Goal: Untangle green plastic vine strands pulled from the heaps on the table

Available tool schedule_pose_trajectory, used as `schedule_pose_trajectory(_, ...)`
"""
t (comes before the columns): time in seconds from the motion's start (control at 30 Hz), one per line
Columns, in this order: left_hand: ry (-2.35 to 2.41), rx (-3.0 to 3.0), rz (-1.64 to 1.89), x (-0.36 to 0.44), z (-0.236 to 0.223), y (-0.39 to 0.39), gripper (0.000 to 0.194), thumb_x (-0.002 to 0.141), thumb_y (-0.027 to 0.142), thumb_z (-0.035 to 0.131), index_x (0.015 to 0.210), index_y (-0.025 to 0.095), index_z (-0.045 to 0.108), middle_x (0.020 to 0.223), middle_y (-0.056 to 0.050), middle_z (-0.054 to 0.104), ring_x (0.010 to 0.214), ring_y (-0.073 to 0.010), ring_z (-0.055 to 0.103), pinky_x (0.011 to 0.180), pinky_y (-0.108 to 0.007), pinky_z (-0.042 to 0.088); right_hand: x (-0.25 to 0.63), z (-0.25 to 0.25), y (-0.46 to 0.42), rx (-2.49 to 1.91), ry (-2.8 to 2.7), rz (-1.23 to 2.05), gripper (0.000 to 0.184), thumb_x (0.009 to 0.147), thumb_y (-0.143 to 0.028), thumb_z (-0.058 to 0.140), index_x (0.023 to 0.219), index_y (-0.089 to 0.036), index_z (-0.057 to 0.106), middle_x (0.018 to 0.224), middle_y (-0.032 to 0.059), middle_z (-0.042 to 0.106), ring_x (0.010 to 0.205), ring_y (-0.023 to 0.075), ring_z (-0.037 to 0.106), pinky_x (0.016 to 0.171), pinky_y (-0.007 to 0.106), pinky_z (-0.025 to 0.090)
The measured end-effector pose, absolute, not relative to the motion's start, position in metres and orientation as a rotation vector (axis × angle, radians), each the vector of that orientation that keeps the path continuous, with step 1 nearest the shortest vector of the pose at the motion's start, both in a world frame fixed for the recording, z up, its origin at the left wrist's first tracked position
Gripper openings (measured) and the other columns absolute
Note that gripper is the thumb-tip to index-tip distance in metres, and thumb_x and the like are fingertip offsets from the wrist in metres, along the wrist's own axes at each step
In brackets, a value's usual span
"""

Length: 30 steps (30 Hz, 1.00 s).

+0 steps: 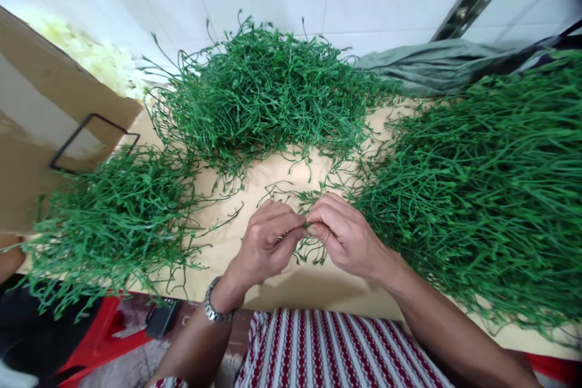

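Both of my hands meet over the cream table top (pixel 273 279), near its front edge. My left hand (pixel 266 242) is closed, its fingertips pinched on a thin green plastic stem (pixel 309 225). My right hand (pixel 348 236) is closed too and pinches the same stem from the other side. Short green sprigs hang below my fingers. A metal watch (pixel 213 306) sits on my left wrist. A large heap of green stems (pixel 482 194) lies just right of my right hand.
A second green heap (pixel 268 91) lies at the back middle, a third (pixel 113 218) at the left. A brown cardboard box (pixel 40 121) with a black wire handle stands far left. White tiled wall behind, grey cloth (pixel 436 63) at back right, striped fabric (pixel 327 351) below.
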<state>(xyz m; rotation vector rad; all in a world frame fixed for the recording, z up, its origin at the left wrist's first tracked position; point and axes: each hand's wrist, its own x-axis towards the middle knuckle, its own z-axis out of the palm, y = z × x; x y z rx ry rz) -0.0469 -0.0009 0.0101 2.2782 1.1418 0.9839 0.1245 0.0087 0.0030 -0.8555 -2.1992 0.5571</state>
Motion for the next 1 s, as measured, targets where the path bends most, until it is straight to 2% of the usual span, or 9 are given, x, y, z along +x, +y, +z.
schedule_pose_trajectory(0.1, 1.097, 2.356, 0.804, -0.052, 0.016, 0.001, 0.021, 0.082, 0.017, 0.046, 0.065, 0.017, 0.058, 0.052, -0.001, 0.052, 0.054, -0.0133, 0.046, 0.058, -0.029, 0.032, 0.127, 0.003, 0.009, -0.808, -2.264, 0.625, 0.014, 0.090, -0.017, 0.038, 0.079, -0.017, 0.047, 0.075, 0.0045, 0.050, 0.072, 0.0167, 0.043, 0.065, 0.030, 0.037)
schedule_pose_trajectory(0.23, 1.000, 2.383, 0.601, -0.056, 0.021, 0.003, 0.020, 0.083, 0.022, 0.045, 0.068, 0.017, 0.056, 0.056, 0.000, 0.052, 0.056, -0.0136, 0.046, 0.062, -0.029, 0.031, 0.129, 0.004, 0.010, -0.741, -2.338, 0.678, 0.015, 0.089, -0.017, 0.038, 0.078, -0.017, 0.047, 0.075, 0.0049, 0.051, 0.072, 0.0165, 0.043, 0.066, 0.031, 0.037)
schedule_pose_trajectory(0.43, 0.898, 2.327, 0.525, -0.057, 0.022, 0.003, 0.030, 0.083, 0.021, 0.044, 0.054, 0.018, 0.046, 0.054, 0.001, 0.049, 0.057, -0.0136, 0.045, 0.065, -0.030, 0.031, 0.130, 0.005, 0.009, -0.661, -2.302, 0.782, 0.014, 0.086, -0.016, 0.046, 0.073, -0.016, 0.052, 0.070, 0.0027, 0.052, 0.070, 0.0150, 0.044, 0.067, 0.030, 0.038)
schedule_pose_trajectory(0.67, 0.811, 2.264, 0.391, -0.058, 0.019, 0.007, 0.022, 0.074, 0.012, 0.044, 0.054, 0.018, 0.045, 0.054, 0.000, 0.050, 0.058, -0.0142, 0.047, 0.064, -0.029, 0.032, 0.132, 0.005, 0.007, -0.680, -2.402, 0.730, 0.015, 0.081, -0.012, 0.047, 0.067, -0.017, 0.051, 0.068, 0.0016, 0.048, 0.071, 0.0155, 0.042, 0.067, 0.031, 0.036)
schedule_pose_trajectory(0.87, 0.723, 2.333, 0.379, -0.052, 0.017, 0.006, 0.024, 0.072, 0.010, 0.042, 0.050, 0.018, 0.037, 0.049, 0.002, 0.042, 0.053, -0.0122, 0.040, 0.062, -0.029, 0.030, 0.132, 0.007, 0.007, -0.666, -2.449, 0.954, 0.018, 0.082, -0.011, 0.042, 0.065, -0.018, 0.042, 0.065, 0.0005, 0.043, 0.066, 0.0139, 0.039, 0.063, 0.029, 0.035)
schedule_pose_trajectory(1.0, 0.653, 2.332, 0.380, -0.056, 0.021, 0.009, 0.028, 0.074, 0.011, 0.042, 0.049, 0.017, 0.034, 0.047, 0.004, 0.038, 0.051, -0.0113, 0.036, 0.061, -0.029, 0.030, 0.146, 0.012, 0.009, -0.519, -2.519, 1.117, 0.020, 0.083, -0.011, 0.043, 0.063, -0.017, 0.043, 0.064, 0.0001, 0.043, 0.066, 0.0134, 0.040, 0.064, 0.028, 0.035)
